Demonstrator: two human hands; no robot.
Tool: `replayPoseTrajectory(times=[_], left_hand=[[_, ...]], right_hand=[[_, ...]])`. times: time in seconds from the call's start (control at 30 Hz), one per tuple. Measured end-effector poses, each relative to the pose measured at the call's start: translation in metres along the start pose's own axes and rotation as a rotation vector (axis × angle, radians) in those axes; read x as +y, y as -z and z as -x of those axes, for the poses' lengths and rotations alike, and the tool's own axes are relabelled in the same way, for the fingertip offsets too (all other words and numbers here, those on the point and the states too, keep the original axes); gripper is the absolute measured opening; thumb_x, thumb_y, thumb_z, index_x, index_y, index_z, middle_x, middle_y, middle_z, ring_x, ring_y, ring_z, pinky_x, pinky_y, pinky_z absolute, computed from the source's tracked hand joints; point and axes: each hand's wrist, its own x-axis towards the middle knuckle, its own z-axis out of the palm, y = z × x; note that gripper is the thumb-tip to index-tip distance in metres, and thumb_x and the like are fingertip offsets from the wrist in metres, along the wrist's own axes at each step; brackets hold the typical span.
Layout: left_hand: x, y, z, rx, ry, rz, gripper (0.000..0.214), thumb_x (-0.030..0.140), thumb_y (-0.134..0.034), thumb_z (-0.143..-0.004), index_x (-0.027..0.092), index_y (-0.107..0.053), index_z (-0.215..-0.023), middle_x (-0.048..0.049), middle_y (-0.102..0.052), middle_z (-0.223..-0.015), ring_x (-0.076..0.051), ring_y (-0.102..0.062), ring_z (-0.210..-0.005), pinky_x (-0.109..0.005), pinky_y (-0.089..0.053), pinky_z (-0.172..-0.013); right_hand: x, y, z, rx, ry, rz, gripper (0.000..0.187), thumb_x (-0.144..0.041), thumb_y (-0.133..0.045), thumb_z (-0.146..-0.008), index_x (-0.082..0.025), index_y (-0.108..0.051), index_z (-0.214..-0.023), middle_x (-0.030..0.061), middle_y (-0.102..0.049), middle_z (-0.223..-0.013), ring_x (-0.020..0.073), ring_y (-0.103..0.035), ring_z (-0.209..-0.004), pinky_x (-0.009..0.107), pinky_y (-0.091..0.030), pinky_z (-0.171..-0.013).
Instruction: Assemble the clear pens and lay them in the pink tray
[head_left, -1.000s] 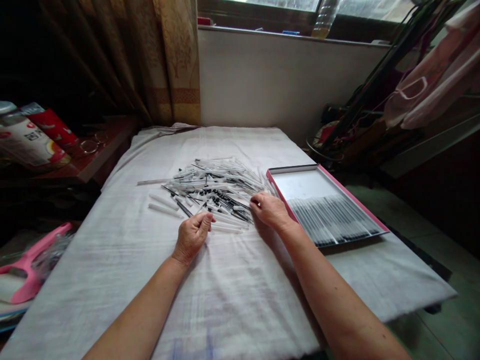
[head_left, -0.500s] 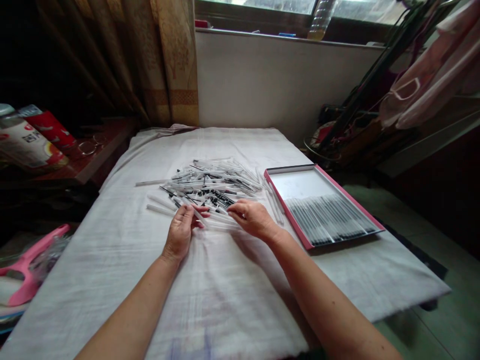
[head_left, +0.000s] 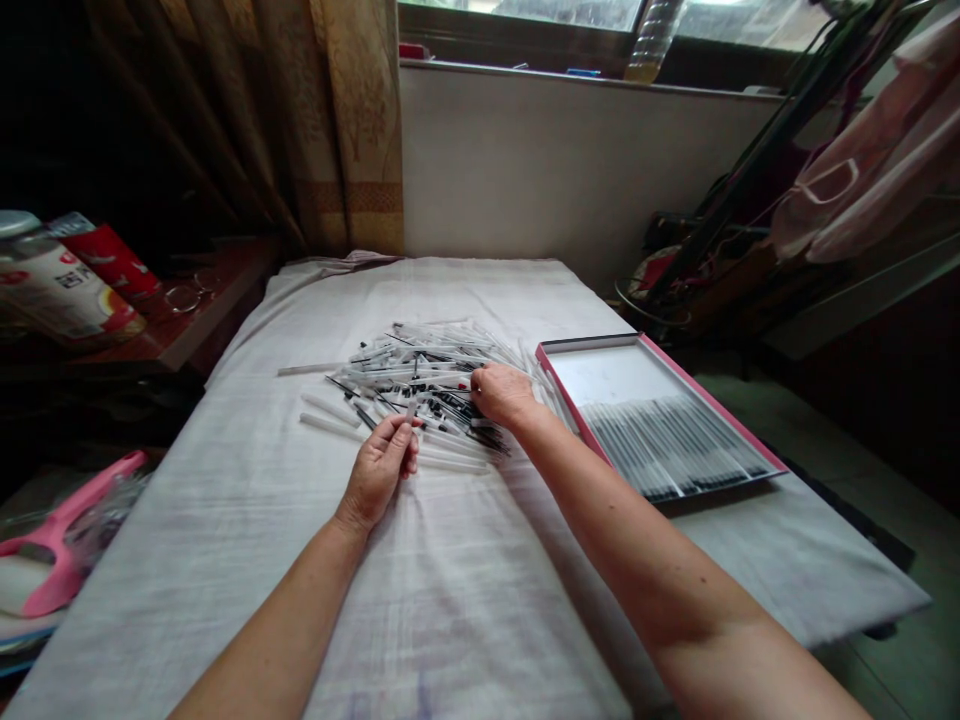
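A loose pile of clear pen barrels [head_left: 397,372], thin black refills and small black parts lies on the cloth-covered table. My left hand [head_left: 380,467] is at the near side of the pile, thumb and fingers closed on a whitish pen barrel [head_left: 412,410] whose end sticks up. My right hand [head_left: 504,393] reaches over the right side of the pile, its fingertips pinched together among the black refills [head_left: 487,433]; what they hold is hidden. To the right, a pink-edged box [head_left: 592,368] contains a row of clear pens [head_left: 667,445] with dark ends.
The white cloth [head_left: 450,590] covers the table. On the left, a side table bears a labelled jar [head_left: 60,285], a red packet [head_left: 112,260] and glasses [head_left: 182,298]. A pink-handled object [head_left: 67,530] is at the lower left. Pink cloth [head_left: 847,190] hangs at the right.
My right hand has moved away from my left, up and right over the pile. My left hand has turned, and the barrel in it now points upward. The view has shifted slightly.
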Motion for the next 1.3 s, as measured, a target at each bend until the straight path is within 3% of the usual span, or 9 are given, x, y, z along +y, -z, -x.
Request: replayPoseTrajectory(times=[0.23, 0.37, 0.47, 0.53, 0.63, 0.7, 0.8, 0.93, 1.3], left_hand=[[0.003, -0.001, 0.001, -0.011, 0.011, -0.020, 0.043, 0.053, -0.069, -0.075, 0.018, -0.063, -0.099, 0.0039, -0.058, -0.068, -0.006, -0.050, -0.047, -0.016, -0.033, -0.040], [0.001, -0.001, 0.001, 0.009, -0.005, -0.014, 0.046, 0.052, -0.073, -0.072, 0.017, -0.063, -0.099, 0.0033, -0.060, -0.067, -0.006, -0.052, -0.046, -0.016, -0.035, -0.040], [-0.002, 0.000, 0.001, 0.023, -0.028, -0.027, 0.047, 0.052, -0.074, -0.071, 0.017, -0.065, -0.101, 0.0024, -0.062, -0.067, -0.007, -0.053, -0.047, -0.017, -0.036, -0.040], [-0.005, 0.001, 0.002, 0.046, -0.094, -0.066, 0.046, 0.052, -0.072, -0.073, 0.017, -0.067, -0.103, 0.0022, -0.062, -0.066, -0.007, -0.053, -0.046, -0.018, -0.038, -0.040], [-0.008, 0.002, 0.003, 0.113, -0.289, -0.216, 0.039, 0.048, -0.068, -0.079, 0.018, -0.071, -0.104, -0.0003, -0.066, -0.071, -0.010, -0.057, -0.052, -0.021, -0.047, -0.049], [-0.009, 0.003, 0.004, 0.143, -0.449, -0.378, 0.030, 0.042, -0.065, -0.083, 0.020, -0.072, -0.103, -0.0035, -0.071, -0.081, -0.014, -0.063, -0.065, -0.026, -0.053, -0.062], [-0.008, 0.004, 0.003, 0.130, -0.618, -0.599, 0.022, 0.033, -0.061, -0.088, 0.024, -0.072, -0.105, -0.0060, -0.073, -0.098, -0.019, -0.066, -0.089, -0.032, -0.052, -0.084], [-0.008, 0.005, 0.003, 0.122, -0.677, -0.757, 0.022, 0.028, -0.057, -0.091, 0.026, -0.071, -0.108, -0.0061, -0.073, -0.101, -0.020, -0.066, -0.094, -0.035, -0.050, -0.089], [-0.006, 0.001, 0.008, 0.046, -0.744, -0.968, 0.024, 0.029, -0.053, -0.093, 0.025, -0.068, -0.112, -0.0054, -0.073, -0.098, -0.020, -0.065, -0.091, -0.034, -0.047, -0.085]], right_hand=[[0.005, 0.004, -0.006, -0.042, 0.049, -0.018, 0.029, -0.024, -0.050, -0.084, -0.022, -0.076, -0.098, 0.0111, -0.073, -0.105, 0.0259, -0.066, -0.097, 0.032, -0.048, -0.079], [0.010, 0.006, 0.003, 0.075, -0.002, -0.140, 0.030, -0.030, -0.047, -0.089, -0.024, -0.071, -0.107, 0.0091, -0.073, -0.101, 0.0245, -0.066, -0.093, 0.032, -0.047, -0.077], [0.017, 0.003, 0.020, 0.238, -0.076, -0.495, 0.031, -0.026, -0.051, -0.085, -0.023, -0.066, -0.113, 0.0052, -0.073, -0.085, 0.0213, -0.066, -0.080, 0.032, -0.047, -0.073], [0.021, -0.003, 0.035, 0.291, -0.071, -0.846, 0.028, -0.024, -0.050, -0.083, -0.020, -0.067, -0.105, 0.0038, -0.072, -0.080, 0.0181, -0.064, -0.074, 0.029, -0.047, -0.069], [0.021, -0.011, 0.059, 0.276, 0.008, -1.356, 0.024, -0.030, -0.056, -0.079, -0.019, -0.067, -0.098, 0.0048, -0.071, -0.087, 0.0155, -0.063, -0.078, 0.026, -0.047, -0.065], [0.016, -0.012, 0.072, 0.293, 0.066, -1.527, 0.029, -0.035, -0.066, -0.074, -0.020, -0.066, -0.099, 0.0037, -0.070, -0.088, 0.0143, -0.062, -0.078, 0.025, -0.047, -0.066], [0.005, -0.007, 0.084, 0.403, 0.078, -1.606, 0.029, -0.045, -0.067, -0.077, -0.020, -0.066, -0.092, 0.0007, -0.065, -0.072, 0.0117, -0.057, -0.063, 0.025, -0.044, -0.057], [-0.004, 0.001, 0.090, 0.511, 0.026, -1.645, 0.038, -0.057, -0.062, -0.080, -0.020, -0.066, -0.084, -0.0003, -0.061, -0.060, 0.0106, -0.050, -0.051, 0.024, -0.038, -0.047], [-0.016, -0.009, 0.088, 0.301, 0.107, -1.632, 0.034, -0.051, -0.064, -0.080, -0.018, -0.071, -0.085, 0.0005, -0.064, -0.062, 0.0093, -0.052, -0.053, 0.024, -0.044, -0.053]])
